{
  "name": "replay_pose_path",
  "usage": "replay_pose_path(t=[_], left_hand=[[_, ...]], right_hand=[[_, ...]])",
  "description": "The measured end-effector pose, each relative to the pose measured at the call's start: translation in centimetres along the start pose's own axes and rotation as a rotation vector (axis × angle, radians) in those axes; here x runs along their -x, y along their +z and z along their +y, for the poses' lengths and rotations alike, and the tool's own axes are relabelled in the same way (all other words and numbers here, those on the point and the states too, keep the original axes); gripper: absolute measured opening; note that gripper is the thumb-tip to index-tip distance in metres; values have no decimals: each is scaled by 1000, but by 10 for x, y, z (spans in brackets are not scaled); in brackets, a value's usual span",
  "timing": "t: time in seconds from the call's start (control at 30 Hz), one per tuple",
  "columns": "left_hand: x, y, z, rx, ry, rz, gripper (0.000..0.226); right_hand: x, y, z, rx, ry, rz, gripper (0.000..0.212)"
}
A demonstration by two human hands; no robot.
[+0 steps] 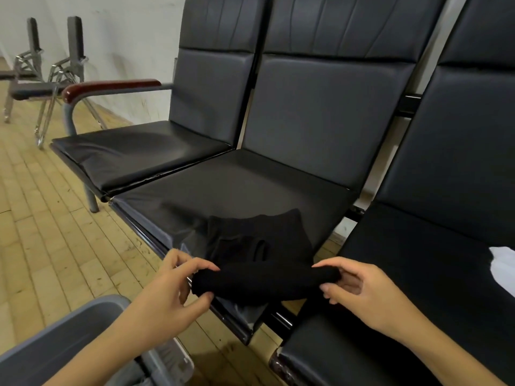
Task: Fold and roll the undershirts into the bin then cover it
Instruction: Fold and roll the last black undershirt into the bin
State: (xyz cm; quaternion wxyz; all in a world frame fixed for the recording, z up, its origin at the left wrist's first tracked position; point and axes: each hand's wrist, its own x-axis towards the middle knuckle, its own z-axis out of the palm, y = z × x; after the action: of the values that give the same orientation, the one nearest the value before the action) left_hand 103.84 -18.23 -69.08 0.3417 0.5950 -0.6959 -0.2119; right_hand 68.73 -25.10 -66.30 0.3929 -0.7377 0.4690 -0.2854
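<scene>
A black undershirt (262, 240) lies on the middle seat (250, 185) of a black bench, its near part rolled into a tube (264, 280) at the seat's front edge. My left hand (172, 291) pinches the roll's left end between thumb and fingers. My right hand (354, 285) pinches the right end the same way. The far part of the shirt is still flat on the seat. A grey bin (69, 338) stands at the lower left, under my left forearm. A white garment (501, 263) shows at the right edge on the right seat.
The bench has a left seat (139, 151) with a wooden armrest (111, 86) and a right seat (418, 274). Metal-framed chairs (47, 76) stand at the far left on the wooden floor. A white wall runs behind the bench.
</scene>
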Motion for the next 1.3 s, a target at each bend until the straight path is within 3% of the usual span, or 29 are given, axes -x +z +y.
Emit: replay_pose_path(t=[0.13, 0.33, 0.43, 0.57, 0.7, 0.87, 1.1, 1.3], left_hand=[[-1, -3, 4, 3, 72, 33, 41], [-5, 2, 8, 24, -27, 50, 33], [-16, 0, 10, 39, -82, 84, 24], [-35, -7, 14, 59, -138, 70, 13], [-49, -8, 16, 69, -211, 11, 18], [-45, -7, 13, 23, -180, -82, 49], [-46, -2, 0, 46, -215, -80, 30], [-54, 1, -1, -57, -189, -43, 32]], right_hand=[[1, 4, 5, -90, -33, 84, 20], [-8, 9, -8, -137, 113, -13, 28], [-18, 10, -11, -91, 191, -18, 50], [-32, 7, -21, -59, 252, 31, 37], [-46, 2, -34, 8, 353, 70, 30], [-46, 4, -29, -72, 423, 115, 28], [-44, 3, -25, 29, 410, 140, 35], [-51, -1, -25, 213, 448, 157, 49]])
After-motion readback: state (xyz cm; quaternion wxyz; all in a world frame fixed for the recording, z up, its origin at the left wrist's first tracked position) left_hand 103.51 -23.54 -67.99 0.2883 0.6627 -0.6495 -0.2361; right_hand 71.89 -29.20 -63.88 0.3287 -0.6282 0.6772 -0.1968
